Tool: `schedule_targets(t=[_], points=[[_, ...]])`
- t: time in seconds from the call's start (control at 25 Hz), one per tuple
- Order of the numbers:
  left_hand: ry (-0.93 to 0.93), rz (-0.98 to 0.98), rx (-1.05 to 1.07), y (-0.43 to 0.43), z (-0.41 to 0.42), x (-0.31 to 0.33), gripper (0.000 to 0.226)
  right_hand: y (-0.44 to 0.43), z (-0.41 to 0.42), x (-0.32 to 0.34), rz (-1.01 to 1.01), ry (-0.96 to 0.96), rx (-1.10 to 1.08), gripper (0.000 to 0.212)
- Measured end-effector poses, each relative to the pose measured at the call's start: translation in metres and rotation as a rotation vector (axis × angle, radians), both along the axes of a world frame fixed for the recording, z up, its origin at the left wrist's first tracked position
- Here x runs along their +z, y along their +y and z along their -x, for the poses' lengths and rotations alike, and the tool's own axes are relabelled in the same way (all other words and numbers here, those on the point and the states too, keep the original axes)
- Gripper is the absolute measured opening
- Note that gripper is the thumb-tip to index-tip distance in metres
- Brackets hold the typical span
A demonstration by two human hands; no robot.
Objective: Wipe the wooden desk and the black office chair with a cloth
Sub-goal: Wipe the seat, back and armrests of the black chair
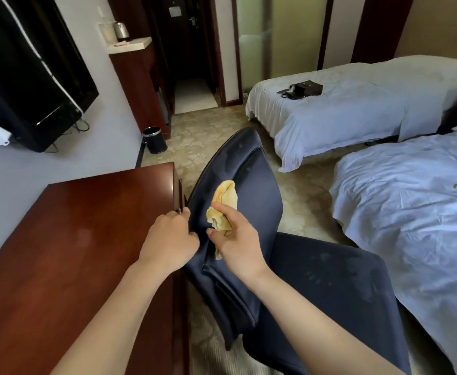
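We pinch the limp yellow cloth (226, 201) in our right hand (238, 239) against the office chair (257, 185) back, beside the wooden desk (86, 239). Our left hand (167, 239) curls round its edge, bracing what probably swivels.

No text, label or number is legible.

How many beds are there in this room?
2. One bed is farther back, with a black bag on it. The other bed is closer, on the right, beside the chair. More may be out of view.
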State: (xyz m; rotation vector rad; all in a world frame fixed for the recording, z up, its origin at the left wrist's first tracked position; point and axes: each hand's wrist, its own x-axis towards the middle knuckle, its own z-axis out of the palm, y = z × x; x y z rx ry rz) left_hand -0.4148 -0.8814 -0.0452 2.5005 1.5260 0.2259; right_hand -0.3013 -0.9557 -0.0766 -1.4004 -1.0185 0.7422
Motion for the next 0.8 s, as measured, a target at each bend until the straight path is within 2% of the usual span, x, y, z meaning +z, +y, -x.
schedule_targets(t=[0.28,0.56,0.8], points=[[-0.184,-0.004,0.108,-0.090,0.014,0.000,0.062,-0.062,0.001,-0.007,-0.047,-0.174,0.298,0.049],[-0.104,-0.026,0.249,-0.190,-0.019,0.010,0.054,-0.144,-0.025,-0.011,-0.041,-0.383,0.478,0.057],[-0.121,-0.011,0.200,-0.270,-0.040,0.024,0.023,-0.198,-0.061,-0.005,-0.133,-0.391,0.443,0.037]])
